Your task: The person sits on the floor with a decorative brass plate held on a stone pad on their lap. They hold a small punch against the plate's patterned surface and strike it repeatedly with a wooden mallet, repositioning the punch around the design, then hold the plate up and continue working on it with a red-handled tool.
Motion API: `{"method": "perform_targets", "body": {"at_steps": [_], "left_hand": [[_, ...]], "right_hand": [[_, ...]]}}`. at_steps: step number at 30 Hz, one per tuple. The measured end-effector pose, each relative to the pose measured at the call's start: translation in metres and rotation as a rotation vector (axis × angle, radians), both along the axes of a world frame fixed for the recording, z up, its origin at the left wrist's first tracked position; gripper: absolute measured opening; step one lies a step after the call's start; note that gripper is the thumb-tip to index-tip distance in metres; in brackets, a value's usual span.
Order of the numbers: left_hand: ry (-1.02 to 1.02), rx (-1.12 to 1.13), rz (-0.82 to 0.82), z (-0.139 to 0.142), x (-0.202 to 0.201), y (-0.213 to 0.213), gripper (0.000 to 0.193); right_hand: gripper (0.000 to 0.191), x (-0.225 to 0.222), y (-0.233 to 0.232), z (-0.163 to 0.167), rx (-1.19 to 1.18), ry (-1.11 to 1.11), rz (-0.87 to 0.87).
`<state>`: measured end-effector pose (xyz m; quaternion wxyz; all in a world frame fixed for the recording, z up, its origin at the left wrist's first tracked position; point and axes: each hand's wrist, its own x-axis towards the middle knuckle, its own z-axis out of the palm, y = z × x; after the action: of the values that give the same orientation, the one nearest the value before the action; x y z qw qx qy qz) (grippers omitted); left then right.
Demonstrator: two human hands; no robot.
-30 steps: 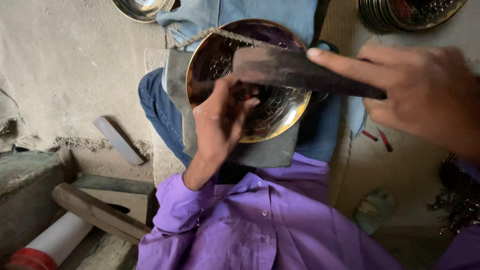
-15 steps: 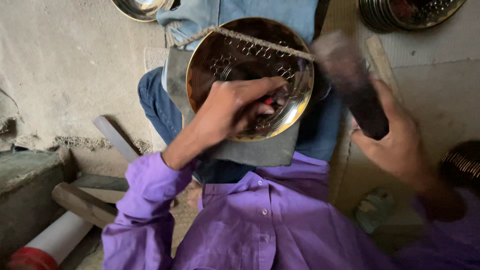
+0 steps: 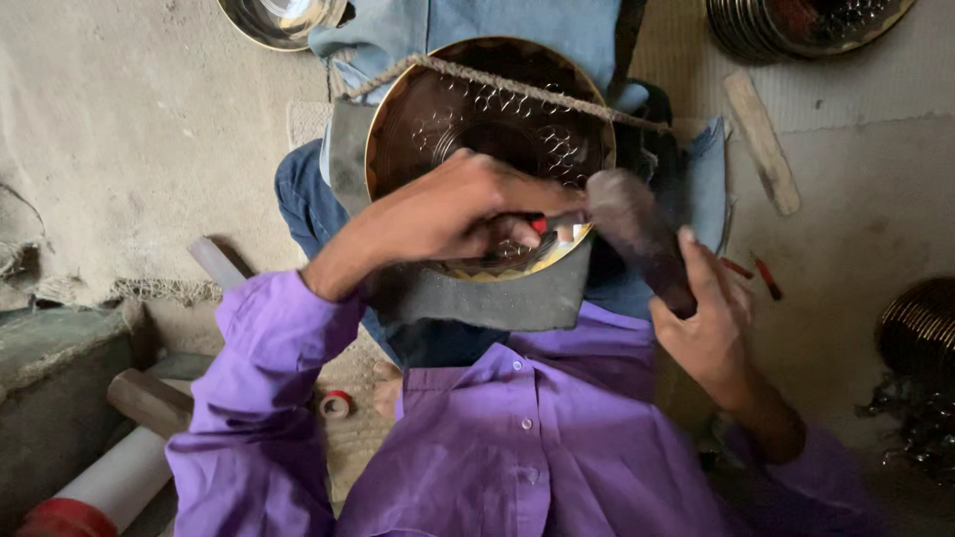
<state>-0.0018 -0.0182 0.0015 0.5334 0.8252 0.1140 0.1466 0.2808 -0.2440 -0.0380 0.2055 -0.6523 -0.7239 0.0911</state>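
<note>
Centre frame: left hand (image 3: 453, 214) is pinching a small punch (image 3: 542, 224) closed-fingered against the brass plate (image 3: 477, 109) to steady it, while right hand (image 3: 711, 318) is gripping a wooden mallet (image 3: 637, 234) fully, poised beside it.

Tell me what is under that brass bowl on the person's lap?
Under the brass bowl lies a dark grey pad, resting on the lap in blue jeans. A rope crosses over the bowl. The left hand covers the bowl's near part, so what lies directly beneath is hidden.
</note>
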Motion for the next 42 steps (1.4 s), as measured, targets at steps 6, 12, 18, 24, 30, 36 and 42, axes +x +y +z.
{"method": "perform_targets", "body": {"at_steps": [6,12,18,24,30,36,42], "left_hand": [[-0.053,0.088,0.340,0.004,-0.017,-0.019,0.050],[-0.043,0.058,0.251,-0.002,-0.016,-0.013,0.053],[-0.060,0.107,0.226,0.000,-0.018,-0.015,0.052],[0.018,0.106,0.592,0.003,-0.018,-0.046,0.046],[0.055,0.080,0.979,0.007,-0.010,-0.085,0.046],[0.100,0.007,1.183,0.001,-0.006,-0.096,0.041],[0.095,0.001,1.171,-0.004,-0.007,-0.097,0.040]], "right_hand": [[0.082,0.014,0.005,-0.007,-0.057,-0.017,-0.059],[0.067,0.027,0.008,-0.003,-0.108,0.889,-0.273],[0.104,0.028,0.042,0.025,-0.228,-0.177,0.105],[0.100,0.022,0.087,0.055,-0.275,-0.043,0.202],[0.093,0.011,0.138,0.094,-0.376,-0.351,0.449],[0.095,-0.015,0.175,0.143,-0.291,-0.572,0.554],[0.094,-0.015,0.186,0.141,-0.218,-0.428,0.595]]}}
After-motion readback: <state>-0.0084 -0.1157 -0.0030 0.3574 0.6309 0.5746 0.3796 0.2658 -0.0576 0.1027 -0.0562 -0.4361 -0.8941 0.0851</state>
